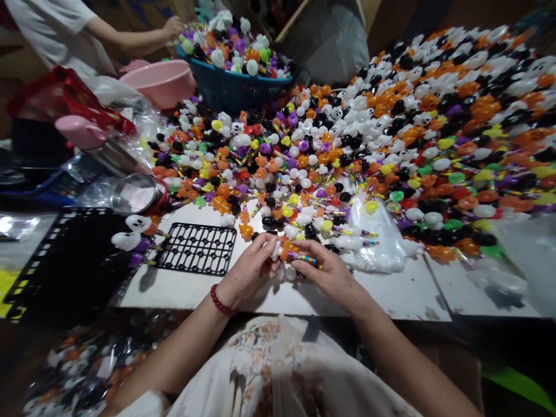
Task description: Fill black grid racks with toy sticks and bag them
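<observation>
A small toy stick (299,256) with a white and orange top and a striped, coloured tube lies between my two hands, over the white table (182,294) near its front edge. My left hand (254,263) pinches its white end. Around the tube close the fingers of my right hand (324,269). Left of my hands rests a black plastic grid (197,248). Two ghost-headed sticks (127,241) lie at the grid's left edge. Directly behind my hands are more loose sticks with yellow, white and black tops (295,208).
A large heap of toy sticks (391,121) covers the back and right. Behind it stand a full blue basket (238,87) and a pink basin (167,84). Clear bags (376,237) lie right, a metal bowl (134,194) and black trays (69,260) left. Someone's arm (134,40) reaches the basket.
</observation>
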`<control>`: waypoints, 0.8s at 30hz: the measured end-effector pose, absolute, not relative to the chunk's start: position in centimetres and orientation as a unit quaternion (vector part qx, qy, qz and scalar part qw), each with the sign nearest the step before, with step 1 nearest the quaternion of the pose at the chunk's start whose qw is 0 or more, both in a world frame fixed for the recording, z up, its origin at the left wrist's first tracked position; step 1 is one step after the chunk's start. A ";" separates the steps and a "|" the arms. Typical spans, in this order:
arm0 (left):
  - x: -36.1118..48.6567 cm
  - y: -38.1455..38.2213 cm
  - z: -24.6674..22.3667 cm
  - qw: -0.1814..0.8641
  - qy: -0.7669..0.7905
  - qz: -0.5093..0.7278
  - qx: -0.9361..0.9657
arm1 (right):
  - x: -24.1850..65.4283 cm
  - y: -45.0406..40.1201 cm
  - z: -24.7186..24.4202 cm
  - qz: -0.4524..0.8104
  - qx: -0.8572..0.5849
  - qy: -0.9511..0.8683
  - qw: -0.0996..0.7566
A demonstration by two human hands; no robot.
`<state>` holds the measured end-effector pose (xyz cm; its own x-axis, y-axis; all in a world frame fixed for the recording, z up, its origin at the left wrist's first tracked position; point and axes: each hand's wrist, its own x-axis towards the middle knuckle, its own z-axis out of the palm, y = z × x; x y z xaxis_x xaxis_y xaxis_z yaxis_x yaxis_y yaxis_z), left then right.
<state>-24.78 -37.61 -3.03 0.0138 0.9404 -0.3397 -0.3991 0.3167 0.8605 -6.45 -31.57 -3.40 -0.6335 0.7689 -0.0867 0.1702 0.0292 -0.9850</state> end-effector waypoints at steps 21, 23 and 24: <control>-32.3 -41.8 -5.5 0.426 0.537 0.721 0.100 | -5.6 -34.2 -4.8 0.528 -0.424 -0.691 0.253; -34.4 -41.5 -6.2 0.334 0.601 0.710 0.153 | -6.3 -34.6 -4.5 0.583 -0.418 -0.652 0.246; -35.4 -41.3 -6.7 0.288 0.634 0.694 0.180 | -6.6 -34.7 -4.4 0.605 -0.417 -0.635 0.238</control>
